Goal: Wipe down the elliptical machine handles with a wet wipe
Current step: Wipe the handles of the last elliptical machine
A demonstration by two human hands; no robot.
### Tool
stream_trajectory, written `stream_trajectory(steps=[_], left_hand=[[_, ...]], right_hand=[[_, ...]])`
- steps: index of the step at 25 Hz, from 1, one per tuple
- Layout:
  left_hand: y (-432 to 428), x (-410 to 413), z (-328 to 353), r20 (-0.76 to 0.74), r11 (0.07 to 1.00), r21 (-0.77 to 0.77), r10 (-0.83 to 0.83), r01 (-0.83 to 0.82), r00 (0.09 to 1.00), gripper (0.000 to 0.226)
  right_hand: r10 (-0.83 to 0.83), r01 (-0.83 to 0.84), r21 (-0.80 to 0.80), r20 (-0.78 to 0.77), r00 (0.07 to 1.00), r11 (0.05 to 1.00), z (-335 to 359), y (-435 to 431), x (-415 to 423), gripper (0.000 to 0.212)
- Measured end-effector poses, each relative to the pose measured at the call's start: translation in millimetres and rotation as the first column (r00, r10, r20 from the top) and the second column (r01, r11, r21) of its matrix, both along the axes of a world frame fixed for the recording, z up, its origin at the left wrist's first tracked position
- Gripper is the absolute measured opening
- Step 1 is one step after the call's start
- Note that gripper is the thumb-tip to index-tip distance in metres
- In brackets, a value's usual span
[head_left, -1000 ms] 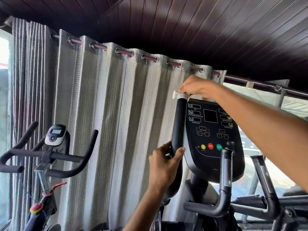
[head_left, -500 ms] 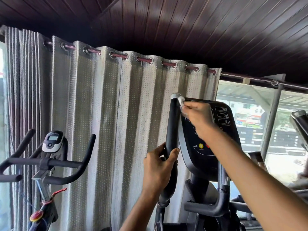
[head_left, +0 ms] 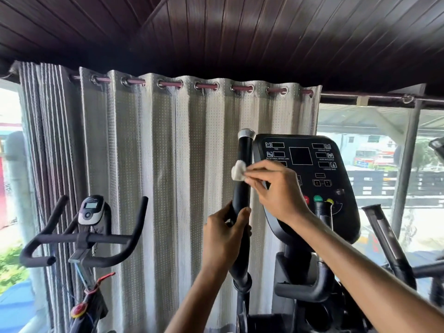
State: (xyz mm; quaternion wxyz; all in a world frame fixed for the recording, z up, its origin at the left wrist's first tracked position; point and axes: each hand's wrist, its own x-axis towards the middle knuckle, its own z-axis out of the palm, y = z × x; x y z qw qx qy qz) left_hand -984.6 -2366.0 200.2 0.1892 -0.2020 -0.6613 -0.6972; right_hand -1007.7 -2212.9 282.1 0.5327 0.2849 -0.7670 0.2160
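While the left hand (head_left: 223, 239) wraps its fingers round the lower part of the upright black handle (head_left: 245, 150), the right hand (head_left: 276, 188) pinches a small wadded white wet wipe (head_left: 238, 170) against the handle's upper stretch, below the silver end cap (head_left: 246, 133). Black console (head_left: 319, 193) sits just right of the handle, partly behind the right hand. Room: dark wood-plank ceiling (head_left: 240, 32); pale dotted curtain (head_left: 156, 164) on eyelets directly behind the machine; bright window (head_left: 374, 150) at right, street outside. At left, well apart, a stationary bike (head_left: 91, 236) with black handlebars.
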Motion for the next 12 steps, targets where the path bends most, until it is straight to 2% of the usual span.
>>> stream_trajectory(steps=[4,7,10,12], left_hand=[[-1.4,3.0,-2.1,0.021,1.0,-0.007,0.009,-0.008,1.0,0.012],[-5.1,8.7,-5.4,0.01,0.999,-0.037,0.01,-0.01,1.0,0.011],[-6.1,14.6,-7.2,-0.009,0.998,-0.056,0.025,-0.025,1.0,0.005],[-5.3,17.8,-8.8,-0.015,0.999,-0.045,-0.008,0.007,1.0,0.007]], right_hand=[[-0.016,0.017,0.034,-0.014,1.0,0.999,16.5,2.7,-8.1,0.014],[0.018,-0.012,0.149,-0.036,0.999,0.989,14.5,4.7,-8.9,0.013],[0.013,-0.012,0.055,-0.016,1.0,0.998,20.5,5.6,-11.0,0.013],[0.075,-0.077,0.103,0.028,0.997,0.992,9.6,1.9,-1.2,0.013]])
